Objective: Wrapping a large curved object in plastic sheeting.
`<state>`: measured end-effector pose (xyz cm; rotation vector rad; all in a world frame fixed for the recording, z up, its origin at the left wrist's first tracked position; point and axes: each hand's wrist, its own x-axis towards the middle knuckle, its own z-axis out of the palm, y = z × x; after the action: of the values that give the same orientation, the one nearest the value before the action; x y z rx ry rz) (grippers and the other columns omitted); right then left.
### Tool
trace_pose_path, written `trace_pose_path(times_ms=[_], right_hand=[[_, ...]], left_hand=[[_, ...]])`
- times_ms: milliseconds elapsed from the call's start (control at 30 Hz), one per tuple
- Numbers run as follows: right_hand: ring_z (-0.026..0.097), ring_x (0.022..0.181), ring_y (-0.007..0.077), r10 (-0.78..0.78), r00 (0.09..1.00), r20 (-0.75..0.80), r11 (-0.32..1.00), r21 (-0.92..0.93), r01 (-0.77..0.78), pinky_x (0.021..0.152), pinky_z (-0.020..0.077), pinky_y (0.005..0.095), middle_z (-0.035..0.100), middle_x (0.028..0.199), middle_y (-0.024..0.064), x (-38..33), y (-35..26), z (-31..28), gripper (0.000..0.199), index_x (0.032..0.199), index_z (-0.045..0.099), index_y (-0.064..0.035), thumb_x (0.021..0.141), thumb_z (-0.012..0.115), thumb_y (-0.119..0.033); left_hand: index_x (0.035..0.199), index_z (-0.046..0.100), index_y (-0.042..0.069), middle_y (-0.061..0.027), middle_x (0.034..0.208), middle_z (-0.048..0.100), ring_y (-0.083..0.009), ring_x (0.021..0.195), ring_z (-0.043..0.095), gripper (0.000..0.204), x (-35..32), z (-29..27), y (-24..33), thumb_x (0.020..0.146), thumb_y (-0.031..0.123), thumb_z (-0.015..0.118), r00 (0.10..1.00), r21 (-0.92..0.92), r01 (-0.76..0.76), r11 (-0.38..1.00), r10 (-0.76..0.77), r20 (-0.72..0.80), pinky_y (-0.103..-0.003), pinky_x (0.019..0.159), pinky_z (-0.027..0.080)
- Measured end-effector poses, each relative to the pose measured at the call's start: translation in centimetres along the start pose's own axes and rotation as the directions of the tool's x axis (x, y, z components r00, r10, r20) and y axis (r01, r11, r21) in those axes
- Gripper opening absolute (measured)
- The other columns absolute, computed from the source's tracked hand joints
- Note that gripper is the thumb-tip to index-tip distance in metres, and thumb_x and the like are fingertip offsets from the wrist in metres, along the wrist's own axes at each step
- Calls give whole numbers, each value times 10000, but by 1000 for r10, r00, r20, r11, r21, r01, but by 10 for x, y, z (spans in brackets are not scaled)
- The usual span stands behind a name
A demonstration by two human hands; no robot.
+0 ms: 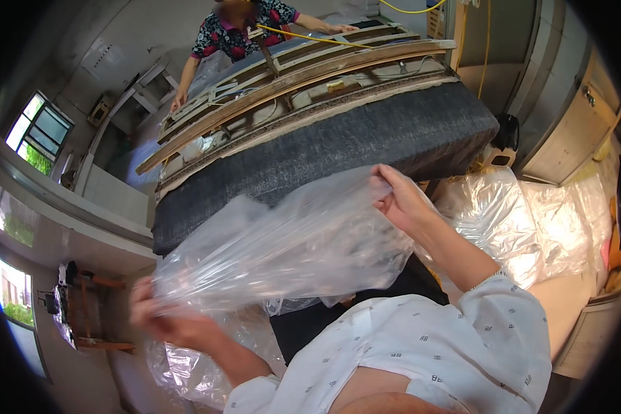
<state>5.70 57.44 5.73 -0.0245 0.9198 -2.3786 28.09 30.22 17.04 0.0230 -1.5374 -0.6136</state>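
Note:
A clear plastic sheet (pixel 290 241) is stretched between my two hands, with creases running along it. My right hand (pixel 393 196) pinches its upper right corner. At the lower left, my left hand (pixel 169 314) is closed on the other end, its fingers a little blurred. Behind the sheet stands a long bench covered in dark cloth (pixel 338 141); part of its front is hidden by the plastic.
A wooden frame (pixel 297 76) lies along the bench top, and a co-worker (pixel 238 34) in a flowered shirt stands at its far side, hands on it. Plastic sheeting (pixel 524 221) is heaped at right; more plastic (pixel 193 366) lies below left. A yellow cord (pixel 317 38) crosses above.

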Motion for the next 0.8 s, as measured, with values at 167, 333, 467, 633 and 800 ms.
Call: trace_pose_path(times_ms=[167, 333, 467, 633, 800], right_hand=[[523, 701, 132, -185, 844, -503, 953, 119, 280, 583, 434, 258, 545, 746, 1, -5, -3, -91, 106, 872, 566, -112, 859, 551, -215], [511, 815, 152, -774, 409, -483, 606, -378, 700, 800, 441, 312, 527, 880, 27, -73, -146, -277, 154, 935, 526, -68, 908, 483, -213], [533, 894, 157, -946, 141, -292, 272, -479, 834, 785, 462, 317, 552, 973, 78, -119, -279, -176, 216, 1035, 540, -63, 905, 473, -221], [372, 1203, 236, -783, -11, 621, -621, -783, 37, 1001, 307, 357, 385, 1323, 122, -82, -284, -80, 432, 1305, 389, -71, 932, 369, -288], [251, 1298, 315, -836, 494, 241, -448, -820, -357, 1049, 182, 438, 284, 1410, 126, 37, -274, -174, 528, 1336, 370, -143, 908, 329, -449]], left_hand=[[912, 442, 63, -26, 808, 402, -100, 638, 386, 150, 71, -105, -60, 921, 210, 412, 964, -637, 266, 724, -213, 160, -249, 534, 347], [895, 465, 94, -23, 783, 466, -82, 528, 405, 53, 42, 4, -147, 909, 99, 414, 942, -175, 336, 925, -329, 71, -216, 390, 325], [873, 470, 47, -32, 772, 499, -108, 719, 472, 123, -37, 48, -199, 921, 161, 469, 830, 47, 500, 865, -495, 258, -242, 700, 403], [839, 490, 14, -77, 777, 585, -143, 730, 535, 89, -87, 49, -161, 876, 82, 447, 642, 327, 515, 792, -609, 466, -267, 715, 423], [878, 509, -4, -123, 882, 569, -193, 821, 552, 152, -97, -13, -155, 883, 127, 434, 545, 533, 487, 691, -718, 432, -295, 753, 414]])
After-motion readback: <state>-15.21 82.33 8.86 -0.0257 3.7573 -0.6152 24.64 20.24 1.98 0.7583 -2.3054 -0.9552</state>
